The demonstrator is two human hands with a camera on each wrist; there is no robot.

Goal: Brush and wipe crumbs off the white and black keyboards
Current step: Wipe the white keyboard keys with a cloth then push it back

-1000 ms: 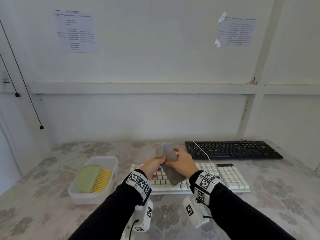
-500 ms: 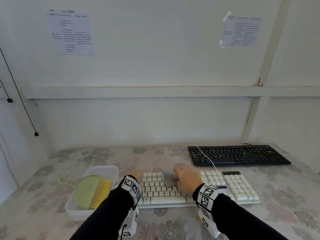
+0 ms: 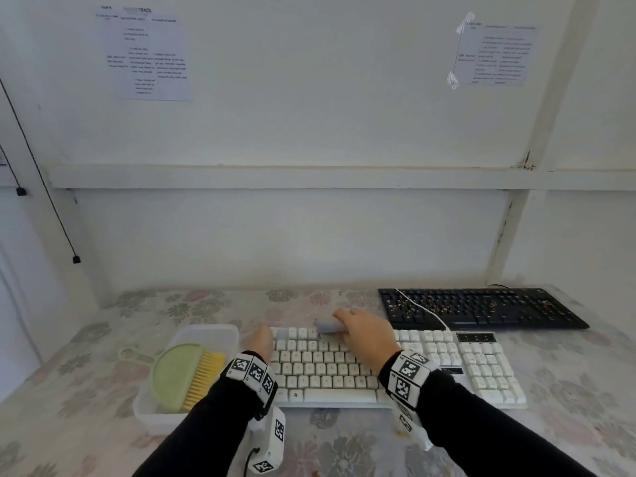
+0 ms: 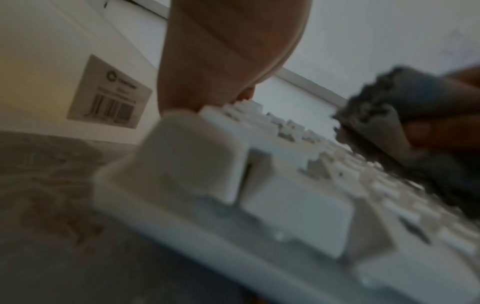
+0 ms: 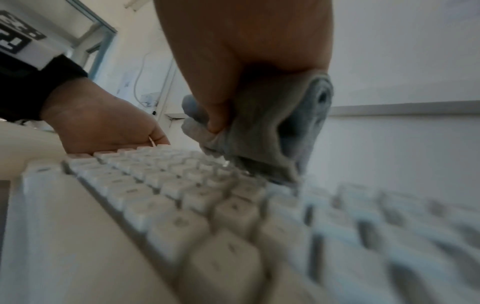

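The white keyboard (image 3: 327, 370) lies across the middle of the table, close to me. My right hand (image 3: 364, 330) grips a bunched grey cloth (image 3: 327, 326) and presses it on the keyboard's far key rows, left of centre. In the right wrist view the cloth (image 5: 259, 133) touches the keys (image 5: 182, 205) under my fingers. My left hand (image 3: 261, 339) rests on the keyboard's far left corner and holds nothing; its fingers (image 5: 155, 139) lie flat on the keys. The black keyboard (image 3: 481, 308) sits at the back right, with brown crumbs scattered over it.
A translucent plastic tub (image 3: 206, 333) stands left of the white keyboard, touching my left arm; a green hand brush with yellow bristles (image 3: 182, 373) lies in it. A white cable (image 3: 423, 311) runs over the black keyboard. The wall rises just behind the flowered tablecloth (image 3: 344, 442).
A second ago both hands held the cloth up above the white keyboard. My right hand brought it down onto the keys and slid it toward the far rows; my left hand moved to the keyboard's left end.
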